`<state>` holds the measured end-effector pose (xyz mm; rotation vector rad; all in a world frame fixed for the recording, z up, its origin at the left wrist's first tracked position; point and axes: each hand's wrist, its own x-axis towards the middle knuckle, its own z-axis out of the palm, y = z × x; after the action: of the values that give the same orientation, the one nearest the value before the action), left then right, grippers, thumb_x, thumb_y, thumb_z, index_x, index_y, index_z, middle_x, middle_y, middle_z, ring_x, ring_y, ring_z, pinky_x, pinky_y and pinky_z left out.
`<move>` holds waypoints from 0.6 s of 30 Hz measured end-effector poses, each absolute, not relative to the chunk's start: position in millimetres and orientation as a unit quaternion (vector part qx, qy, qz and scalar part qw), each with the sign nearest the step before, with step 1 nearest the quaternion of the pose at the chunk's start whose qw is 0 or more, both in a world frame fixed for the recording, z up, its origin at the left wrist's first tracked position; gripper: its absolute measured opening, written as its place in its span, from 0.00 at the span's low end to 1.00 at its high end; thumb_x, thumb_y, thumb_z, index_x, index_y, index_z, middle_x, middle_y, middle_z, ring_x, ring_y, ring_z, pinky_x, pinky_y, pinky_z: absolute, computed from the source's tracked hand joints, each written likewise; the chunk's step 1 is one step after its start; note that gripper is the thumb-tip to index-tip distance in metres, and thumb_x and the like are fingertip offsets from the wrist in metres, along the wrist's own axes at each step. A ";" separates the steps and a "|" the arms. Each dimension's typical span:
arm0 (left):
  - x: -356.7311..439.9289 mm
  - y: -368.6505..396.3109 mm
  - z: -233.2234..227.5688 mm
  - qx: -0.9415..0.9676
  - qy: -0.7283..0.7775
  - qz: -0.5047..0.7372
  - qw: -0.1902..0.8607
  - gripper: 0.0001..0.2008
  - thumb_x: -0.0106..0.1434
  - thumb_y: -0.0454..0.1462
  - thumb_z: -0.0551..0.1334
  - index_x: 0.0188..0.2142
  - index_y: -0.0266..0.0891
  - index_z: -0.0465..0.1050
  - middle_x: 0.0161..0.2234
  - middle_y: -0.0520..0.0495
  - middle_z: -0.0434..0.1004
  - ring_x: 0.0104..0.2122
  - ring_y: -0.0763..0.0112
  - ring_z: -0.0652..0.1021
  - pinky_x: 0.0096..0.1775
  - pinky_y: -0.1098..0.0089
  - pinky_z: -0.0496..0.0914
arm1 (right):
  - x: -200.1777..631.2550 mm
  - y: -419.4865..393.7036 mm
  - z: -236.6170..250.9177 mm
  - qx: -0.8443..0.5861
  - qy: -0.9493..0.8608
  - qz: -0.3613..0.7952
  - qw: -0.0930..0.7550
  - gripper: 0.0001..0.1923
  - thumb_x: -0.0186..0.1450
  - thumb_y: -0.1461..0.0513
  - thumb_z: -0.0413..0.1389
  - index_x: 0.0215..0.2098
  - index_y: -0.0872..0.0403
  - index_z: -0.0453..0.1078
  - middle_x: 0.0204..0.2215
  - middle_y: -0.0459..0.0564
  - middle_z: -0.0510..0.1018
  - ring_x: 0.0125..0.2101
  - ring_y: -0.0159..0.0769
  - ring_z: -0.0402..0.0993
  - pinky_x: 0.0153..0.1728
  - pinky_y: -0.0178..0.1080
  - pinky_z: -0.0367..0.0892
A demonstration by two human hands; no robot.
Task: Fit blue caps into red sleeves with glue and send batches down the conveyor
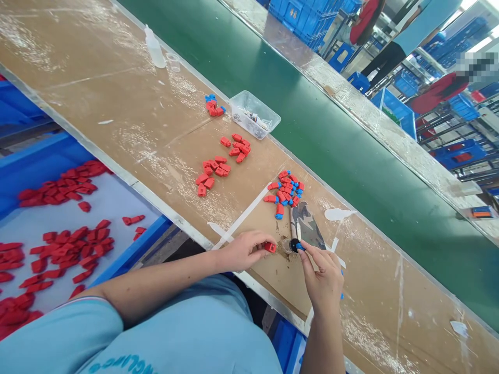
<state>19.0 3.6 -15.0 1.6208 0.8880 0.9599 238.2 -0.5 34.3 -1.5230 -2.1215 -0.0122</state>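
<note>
My left hand (pixel 244 250) pinches a small red plastic piece (pixel 270 247) against the brown workbench (pixel 117 93). My right hand (pixel 322 272) holds a small blue piece (pixel 300 248) at its fingertips, right beside a small black round fixture (pixel 293 244). The two pieces are a few centimetres apart. Just beyond the hands lies a camouflage-patterned cloth (pixel 307 228). A pile of joined red-and-blue pieces (pixel 285 191) sits behind the cloth.
Loose red pieces (pixel 218 169) lie further back, with a clear plastic tub (pixel 254 114) and a small squeeze bottle (pixel 155 48). A blue bin (pixel 58 228) of red pieces is at my left. A green conveyor belt (pixel 351 156) runs beyond the bench; another person stands far off.
</note>
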 end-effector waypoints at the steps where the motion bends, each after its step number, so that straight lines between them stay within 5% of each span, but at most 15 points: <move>1: 18.9 3.5 -14.9 0.672 0.368 0.397 0.506 0.09 0.63 0.31 0.57 0.43 0.36 0.72 0.36 0.45 0.76 0.34 0.70 0.74 0.37 0.72 0.68 | 238.1 -0.2 34.8 -0.563 -0.784 -0.003 0.261 0.15 0.68 0.54 0.52 0.39 0.50 0.79 0.29 0.49 0.81 0.30 0.37 0.73 0.35 0.39 0.65; 13: 19.5 3.6 -9.6 0.672 0.354 0.408 0.506 0.09 0.64 0.31 0.56 0.43 0.37 0.72 0.38 0.45 0.76 0.36 0.69 0.74 0.39 0.71 0.69 | 236.0 -4.9 29.9 -0.702 -0.565 0.214 0.377 0.21 0.55 0.47 0.61 0.36 0.54 0.78 0.31 0.52 0.82 0.30 0.39 0.75 0.37 0.42 0.70; 18: 27.9 3.3 -11.4 0.604 0.361 0.424 0.571 0.10 0.62 0.32 0.57 0.43 0.37 0.72 0.38 0.45 0.74 0.37 0.70 0.74 0.40 0.71 0.71 | 233.0 -6.9 35.0 -0.718 -0.549 0.211 0.373 0.20 0.53 0.47 0.62 0.34 0.53 0.78 0.30 0.52 0.81 0.30 0.40 0.76 0.38 0.42 0.70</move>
<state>27.9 3.3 -11.4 1.4166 0.8467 0.9945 233.0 -6.9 35.0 -1.8394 -1.4074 0.5395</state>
